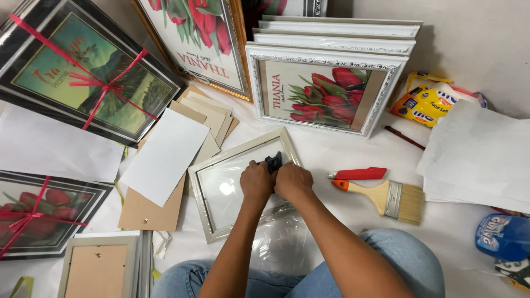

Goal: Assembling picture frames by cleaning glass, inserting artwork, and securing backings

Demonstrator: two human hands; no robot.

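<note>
A white-covered surface [342,154] spreads under everything. Framed tulip pictures [323,91] lean beyond the hands. An empty frame [212,165] lies beneath them. Left hand [256,181] and right hand [292,181] together grip a small dark tool [274,161]. A brush [386,198] lies right of the right hand.

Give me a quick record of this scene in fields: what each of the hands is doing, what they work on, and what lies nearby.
Left hand: grips a small dark object, over the empty frame
Right hand: pressed against the left, on the same object
Frame: pale, lying flat, glass in it
Right of hands: red cutter, paintbrush
Left of hands: white sheet, cardboard backings
Behind: tulip picture in a white frame
</note>
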